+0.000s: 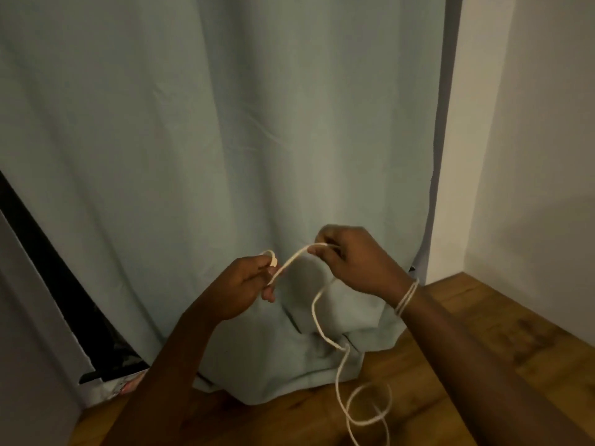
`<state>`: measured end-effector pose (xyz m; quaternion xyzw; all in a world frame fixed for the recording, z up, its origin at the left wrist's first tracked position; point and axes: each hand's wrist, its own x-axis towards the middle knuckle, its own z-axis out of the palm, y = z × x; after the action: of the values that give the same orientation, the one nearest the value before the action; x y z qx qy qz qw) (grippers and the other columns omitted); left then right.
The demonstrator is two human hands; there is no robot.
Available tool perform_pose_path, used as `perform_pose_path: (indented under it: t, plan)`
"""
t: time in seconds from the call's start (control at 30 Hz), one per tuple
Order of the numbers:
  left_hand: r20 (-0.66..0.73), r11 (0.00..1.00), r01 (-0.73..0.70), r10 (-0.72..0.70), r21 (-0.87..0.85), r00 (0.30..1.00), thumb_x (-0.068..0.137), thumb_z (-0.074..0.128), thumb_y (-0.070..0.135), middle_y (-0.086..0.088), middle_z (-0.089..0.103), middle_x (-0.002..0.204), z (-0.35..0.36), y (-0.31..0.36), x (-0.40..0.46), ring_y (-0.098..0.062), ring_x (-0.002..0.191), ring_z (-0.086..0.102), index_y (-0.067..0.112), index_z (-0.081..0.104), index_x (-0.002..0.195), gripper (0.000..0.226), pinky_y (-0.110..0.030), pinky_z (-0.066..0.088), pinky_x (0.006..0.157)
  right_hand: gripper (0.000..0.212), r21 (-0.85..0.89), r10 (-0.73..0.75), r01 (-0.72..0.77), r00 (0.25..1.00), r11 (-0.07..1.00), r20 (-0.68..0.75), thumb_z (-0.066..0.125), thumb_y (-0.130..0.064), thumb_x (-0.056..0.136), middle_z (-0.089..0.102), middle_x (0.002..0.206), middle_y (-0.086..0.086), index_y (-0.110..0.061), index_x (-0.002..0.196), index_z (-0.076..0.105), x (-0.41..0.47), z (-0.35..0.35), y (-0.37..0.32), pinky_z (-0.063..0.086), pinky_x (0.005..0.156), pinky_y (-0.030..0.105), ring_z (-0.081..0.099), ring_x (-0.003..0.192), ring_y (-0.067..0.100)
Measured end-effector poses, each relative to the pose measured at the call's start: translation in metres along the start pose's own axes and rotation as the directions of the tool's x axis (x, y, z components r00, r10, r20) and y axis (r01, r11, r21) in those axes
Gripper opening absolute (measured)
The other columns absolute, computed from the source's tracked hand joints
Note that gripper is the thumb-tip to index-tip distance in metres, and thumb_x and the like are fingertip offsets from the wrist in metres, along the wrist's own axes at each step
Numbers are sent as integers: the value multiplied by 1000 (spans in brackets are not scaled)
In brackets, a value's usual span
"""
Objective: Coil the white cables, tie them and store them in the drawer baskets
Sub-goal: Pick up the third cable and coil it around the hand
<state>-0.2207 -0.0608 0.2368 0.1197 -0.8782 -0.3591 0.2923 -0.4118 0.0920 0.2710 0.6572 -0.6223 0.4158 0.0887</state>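
Note:
A white cable [317, 317] runs between both hands and hangs down in loose loops toward the wooden floor. My left hand [248, 284] pinches the cable near its plug end, with a small loop showing above the fingers. My right hand [351, 259] pinches the cable a short way along, held a little higher. The stretch between the hands arcs upward. A thin pale cord [407, 296] is wound several times around my right wrist. No drawer baskets are in view.
A pale green curtain [225, 140] hangs straight ahead and bunches on the wooden floor [483, 333]. A white wall [531, 156] stands at the right. At the left there is a dark gap beside a grey panel [29, 300].

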Motion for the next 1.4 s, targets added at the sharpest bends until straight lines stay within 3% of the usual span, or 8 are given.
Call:
perform_pose_path:
  t: [0.2,0.4,0.5,0.67,0.83,1.03,1.27,1.4]
  plan:
    - [14,565,-19,53,-825,999,89,64,33,0,38,45,6,38,6,-18,43,44,4,62,83,30,-46,51,94,12,406,162,-102,980,908,-116,63,-22,97,68,79,0,-11,93,68,24,34,6,48,66,24,61,71,9]
    - [-231,320,-227,23,-920,973,92,50,30,-19,73,101,2,54,23,-33,101,69,9,66,85,26,-48,48,102,13,715,239,-505,862,484,448,48,-14,104,66,81,18,-5,101,57,-11,86,-10,50,59,22,66,63,16]
    - [-277,379,-250,-17,-891,961,100,38,24,-26,57,133,-3,40,30,-38,125,55,7,54,92,24,-43,44,107,30,474,118,-569,715,673,690,46,-35,101,72,81,11,-18,88,66,-25,86,-14,46,69,31,68,72,20]
    - [-340,995,-19,-16,-99,940,100,38,37,3,68,118,-4,-4,18,-5,105,61,21,62,118,34,-17,40,93,25,40,21,-69,714,997,700,60,-22,95,60,64,-11,-19,70,63,-26,39,-23,42,65,15,56,59,0]
    - [-63,999,22,-20,42,998,101,38,30,-2,73,77,13,-5,3,-10,79,64,5,53,87,33,-27,45,84,12,-38,-66,77,969,996,239,69,-20,88,64,66,-7,-15,78,72,8,-17,-13,44,60,18,58,59,3]
    - [87,671,31,50,-740,995,96,49,21,-8,42,49,27,37,4,-26,51,53,-2,59,98,25,-37,50,96,22,258,91,-89,996,962,6,62,-31,96,64,65,0,-14,92,76,36,-8,17,43,58,20,51,55,1]
    - [-227,193,-240,84,-951,970,88,61,18,-18,73,100,19,61,27,-32,102,69,3,68,92,17,-43,48,103,42,349,162,-406,815,844,557,53,-39,99,71,68,8,-7,79,72,-5,54,15,56,64,31,66,63,20]
    - [-322,575,-299,66,-761,945,103,36,20,-22,56,135,5,42,33,-31,130,52,15,58,94,24,-40,37,113,28,203,55,-243,759,949,649,71,-28,87,72,77,14,-1,80,71,-30,58,23,53,76,28,64,68,10]
